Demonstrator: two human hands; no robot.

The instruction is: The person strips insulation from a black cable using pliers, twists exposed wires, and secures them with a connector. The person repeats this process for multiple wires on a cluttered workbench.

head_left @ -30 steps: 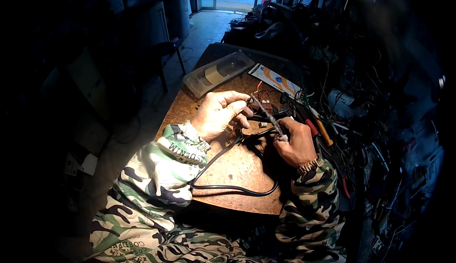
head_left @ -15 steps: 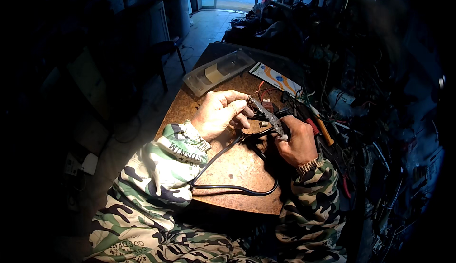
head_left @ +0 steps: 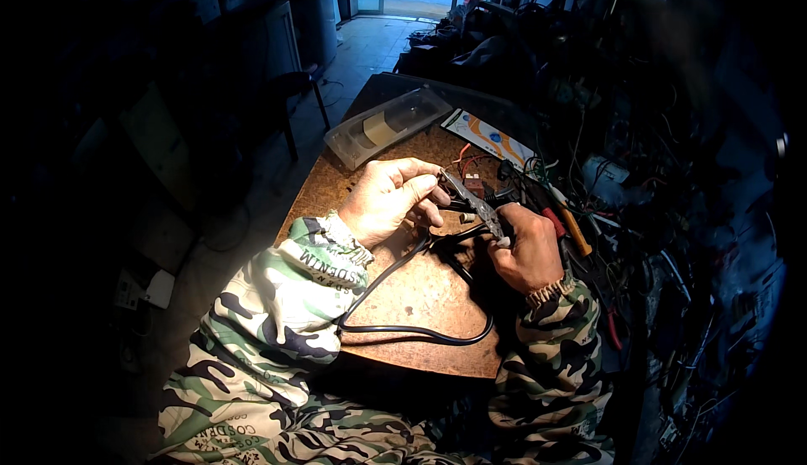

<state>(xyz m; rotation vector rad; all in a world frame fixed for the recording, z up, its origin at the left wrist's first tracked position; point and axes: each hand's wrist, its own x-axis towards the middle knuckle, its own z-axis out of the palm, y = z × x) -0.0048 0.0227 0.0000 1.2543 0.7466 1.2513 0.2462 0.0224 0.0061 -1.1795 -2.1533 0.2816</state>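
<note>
My left hand point(head_left: 391, 200) is closed in a pinch, thumb against forefinger, at the jaw tips of a pair of pliers. Whatever small piece sits between those fingertips is too small to make out. Around the handles of the metal pliers point(head_left: 475, 199) wraps my right hand point(head_left: 528, 249); the tool points up and left toward the left fingertips. Below both hands a black cable point(head_left: 420, 331) lies in a loop on the brown worktop point(head_left: 420, 293), part of it hidden behind the left hand. A small reddish block point(head_left: 473, 183) with red wires sits just beyond the pliers.
A clear plastic tray point(head_left: 345, 141) with a tan piece inside stands at the table's far left. Beside it lies a white and orange card point(head_left: 487, 136). Orange-handled point(head_left: 573, 228) and red-handled tools crowd the right edge, next to a dark heap of wires and parts.
</note>
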